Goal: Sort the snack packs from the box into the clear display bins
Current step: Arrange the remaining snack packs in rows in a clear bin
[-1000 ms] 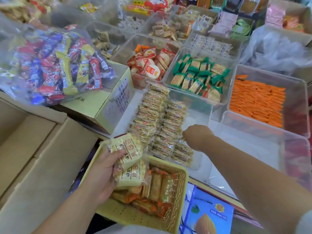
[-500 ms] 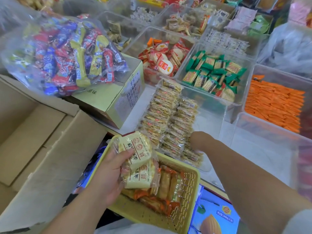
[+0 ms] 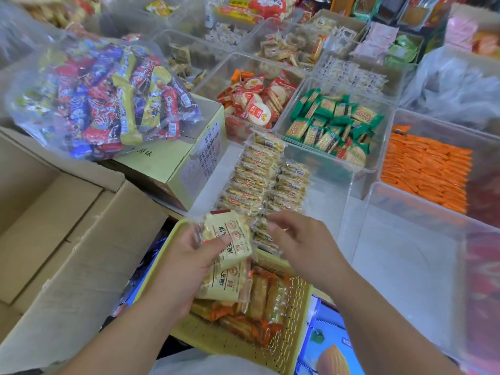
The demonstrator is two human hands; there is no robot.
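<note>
The left hand [image 3: 186, 266] grips a small stack of cream packs [image 3: 232, 239], thumb across the top one, above the yellow basket [image 3: 205, 336]. The right hand [image 3: 300, 239] hangs just beside them, fingers loosely curled and seemingly empty; contact is unclear. Behind, more packs stand in rows [image 3: 259, 174] in a clear bin [image 3: 332, 201].

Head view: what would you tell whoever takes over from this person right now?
Left hand grips a stack of cream packs over the yellow basket.
Right hand open beside the top pack, holding nothing.
Done: two rows of packs stand in the near clear bin.
Left: add the held packs there; orange packs lie in the basket, unsorted.
</note>
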